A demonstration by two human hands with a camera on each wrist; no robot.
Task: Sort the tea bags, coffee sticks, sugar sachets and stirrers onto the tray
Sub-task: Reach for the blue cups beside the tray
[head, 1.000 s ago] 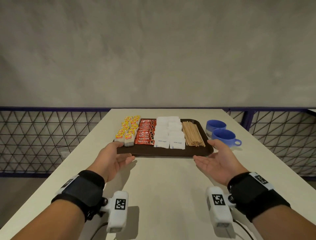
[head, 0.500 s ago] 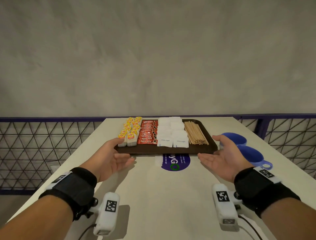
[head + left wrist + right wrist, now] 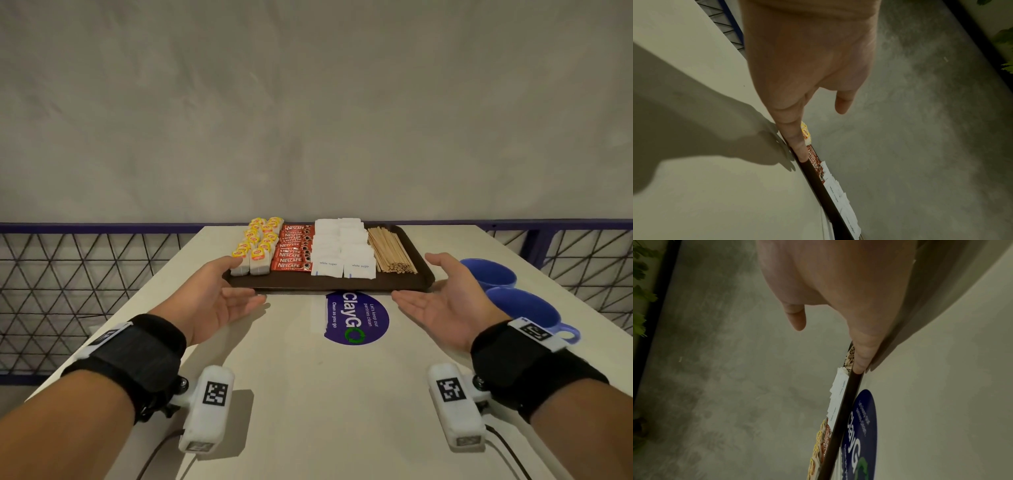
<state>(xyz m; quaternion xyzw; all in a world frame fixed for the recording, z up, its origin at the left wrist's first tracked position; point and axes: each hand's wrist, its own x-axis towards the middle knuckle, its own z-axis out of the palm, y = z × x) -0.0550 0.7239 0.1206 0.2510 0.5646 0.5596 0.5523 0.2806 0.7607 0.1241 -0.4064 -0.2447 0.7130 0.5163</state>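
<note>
A dark brown tray lies on the white table. It carries rows of yellow-tagged tea bags, red coffee sticks, white sugar sachets and a bundle of wooden stirrers. My left hand is at the tray's near left corner, palm turned inward, fingers straight along the near rim. My right hand mirrors it at the near right corner. In the left wrist view a straight finger lies against the tray rim. The right wrist view shows a finger touching the rim.
Two blue cups stand right of the tray, close behind my right hand. A round purple sticker lies on the table just before the tray. A purple railing with wire mesh runs beyond the table's far and side edges.
The tray has slid away from me across the table with both hands at its near corners. The purple sticker it covered now shows in full.
</note>
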